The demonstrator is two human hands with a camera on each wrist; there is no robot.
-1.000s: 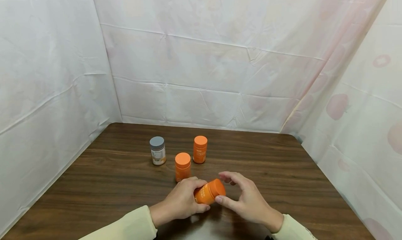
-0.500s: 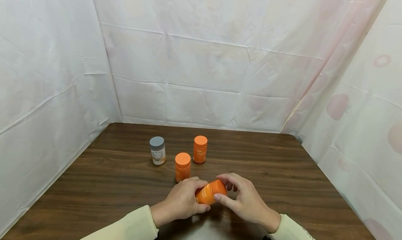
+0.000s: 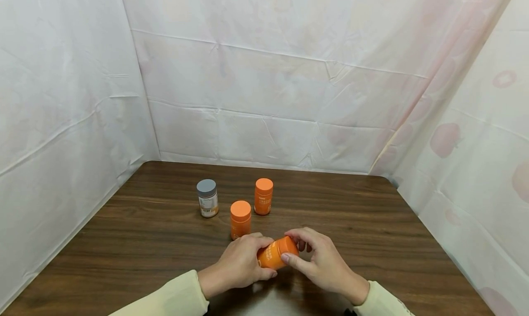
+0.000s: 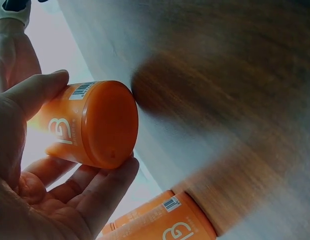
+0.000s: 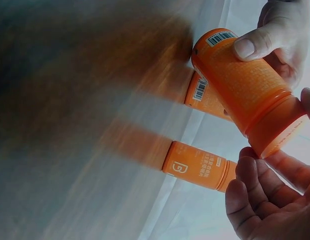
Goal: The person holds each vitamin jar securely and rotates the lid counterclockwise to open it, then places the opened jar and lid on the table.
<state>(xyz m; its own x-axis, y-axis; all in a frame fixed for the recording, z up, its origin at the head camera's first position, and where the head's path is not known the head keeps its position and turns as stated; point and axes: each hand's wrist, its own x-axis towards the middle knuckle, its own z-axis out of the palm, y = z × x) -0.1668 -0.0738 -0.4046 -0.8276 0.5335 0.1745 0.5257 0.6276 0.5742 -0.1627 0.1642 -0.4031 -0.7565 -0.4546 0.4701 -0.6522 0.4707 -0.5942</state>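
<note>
An orange pill bottle (image 3: 270,255) is tilted above the table, its cap pointing right and slightly up. My left hand (image 3: 239,263) grips the bottle's body, thumb on one side and fingers on the other; its round base faces the left wrist view. The thumb and fingertips of my right hand (image 3: 324,263) pinch the orange cap (image 3: 289,245), which sits on the bottle. In the right wrist view, the other fingers (image 5: 244,200) of that hand curl loosely below the cap. Just beyond my left hand a second orange bottle (image 3: 240,219) stands upright, its lower part partly hidden.
Farther back stand another orange bottle (image 3: 263,196) and a pale bottle with a grey cap (image 3: 207,198), both upright. The dark wood table (image 3: 351,205) ends at white sheets (image 3: 264,77) hanging on the far side and both flanks.
My right fingers and thumb have come in from beside the cap and now pinch it. The held bottle has shifted slightly right. The standing bottles have stayed put.
</note>
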